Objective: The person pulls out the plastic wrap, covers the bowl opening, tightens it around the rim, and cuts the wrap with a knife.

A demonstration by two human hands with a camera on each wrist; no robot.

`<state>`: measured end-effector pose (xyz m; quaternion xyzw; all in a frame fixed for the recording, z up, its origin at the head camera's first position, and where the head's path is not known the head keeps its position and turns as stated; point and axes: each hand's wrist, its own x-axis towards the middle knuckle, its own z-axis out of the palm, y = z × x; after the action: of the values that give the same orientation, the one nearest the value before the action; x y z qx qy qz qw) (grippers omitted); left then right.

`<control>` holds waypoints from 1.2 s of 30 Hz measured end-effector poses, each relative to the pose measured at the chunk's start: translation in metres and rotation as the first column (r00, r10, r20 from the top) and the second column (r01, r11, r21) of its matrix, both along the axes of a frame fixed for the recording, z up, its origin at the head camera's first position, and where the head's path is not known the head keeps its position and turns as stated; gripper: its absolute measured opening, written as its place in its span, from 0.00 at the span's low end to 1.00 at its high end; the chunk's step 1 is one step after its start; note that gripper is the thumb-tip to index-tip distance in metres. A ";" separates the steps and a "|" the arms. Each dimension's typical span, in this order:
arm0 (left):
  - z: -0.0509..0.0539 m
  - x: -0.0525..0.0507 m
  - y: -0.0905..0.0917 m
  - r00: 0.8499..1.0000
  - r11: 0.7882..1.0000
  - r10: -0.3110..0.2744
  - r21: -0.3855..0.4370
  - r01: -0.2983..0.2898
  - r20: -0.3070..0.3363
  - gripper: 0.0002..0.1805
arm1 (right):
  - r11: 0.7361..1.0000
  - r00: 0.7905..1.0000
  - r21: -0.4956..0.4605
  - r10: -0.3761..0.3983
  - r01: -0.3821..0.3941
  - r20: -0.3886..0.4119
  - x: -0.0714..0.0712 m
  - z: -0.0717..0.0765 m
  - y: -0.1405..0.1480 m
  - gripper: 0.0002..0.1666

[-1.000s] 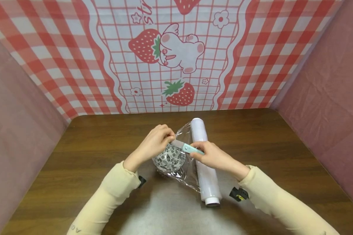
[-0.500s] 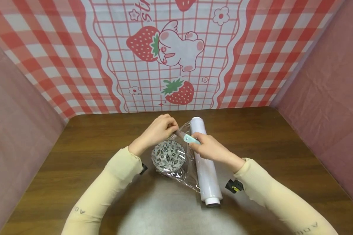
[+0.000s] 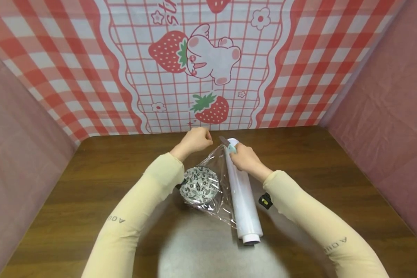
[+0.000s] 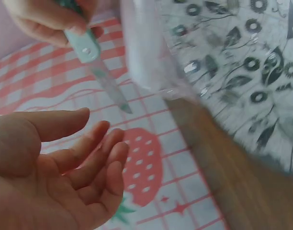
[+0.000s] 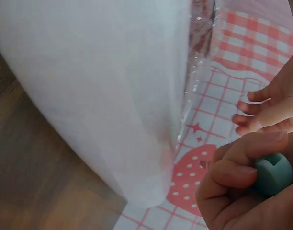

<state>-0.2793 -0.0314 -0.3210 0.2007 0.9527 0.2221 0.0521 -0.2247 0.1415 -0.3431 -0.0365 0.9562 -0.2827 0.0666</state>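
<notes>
My right hand grips a folding knife by its mint-green handle. Its blade points toward my left hand, above the far end of a roll of plastic wrap. My left hand hovers beyond the bowl, its fingers loosely bent and holding nothing, as the left wrist view shows. A bowl with a black-and-white floral pattern stands left of the roll. Clear film stretches from the roll over the bowl. How the film lies along the bowl's far left side is hidden by my left sleeve.
Everything stands on a dark brown wooden table. Behind it hangs a red-and-white checked cloth with strawberries. Pink cloth closes off both sides. A black wrist camera sits below my right sleeve.
Both hands have moved away toward the back of the table. My left hand has let go of the film's edge beside the blade, and the knife has moved to the roll's far end.
</notes>
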 end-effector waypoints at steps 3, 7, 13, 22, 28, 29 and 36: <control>-0.009 -0.005 0.007 0.999 0.998 -0.009 -0.065 0.012 0.051 0.12 | 1.000 1.000 0.009 -0.028 0.028 0.009 -0.006 -0.006 -0.004 0.11; -0.017 -0.011 0.014 0.996 0.987 -0.026 -0.153 0.040 0.091 0.16 | 0.997 0.998 0.049 -0.059 0.059 0.011 -0.011 -0.013 -0.010 0.11; -0.028 -0.017 0.024 0.990 0.981 0.066 -0.188 -0.042 0.123 0.14 | 0.997 0.999 0.065 -0.050 0.049 0.014 -0.014 -0.018 -0.014 0.08; -0.038 -0.023 0.033 0.992 0.984 0.093 -0.161 -0.078 0.085 0.12 | 0.997 0.999 0.059 -0.044 0.043 0.012 -0.014 -0.018 -0.012 0.09; -0.039 -0.022 0.034 0.993 0.985 0.085 -0.160 -0.071 0.082 0.13 | 0.997 0.999 0.069 -0.041 0.041 0.001 -0.014 -0.020 -0.012 0.10; -0.040 -0.022 0.034 0.993 0.984 0.083 -0.162 -0.069 0.082 0.13 | 0.997 0.999 0.071 -0.039 0.039 -0.003 -0.014 -0.020 -0.012 0.11; -0.040 -0.020 0.037 0.993 0.986 0.106 -0.139 -0.096 0.059 0.16 | 0.994 0.999 0.096 -0.042 0.044 -0.021 -0.013 -0.019 -0.012 0.15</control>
<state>-0.2997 0.0052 -0.3612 0.1406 0.9724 0.1654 0.0859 -0.2379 0.1293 -0.3625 -0.0152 0.9699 -0.2373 0.0531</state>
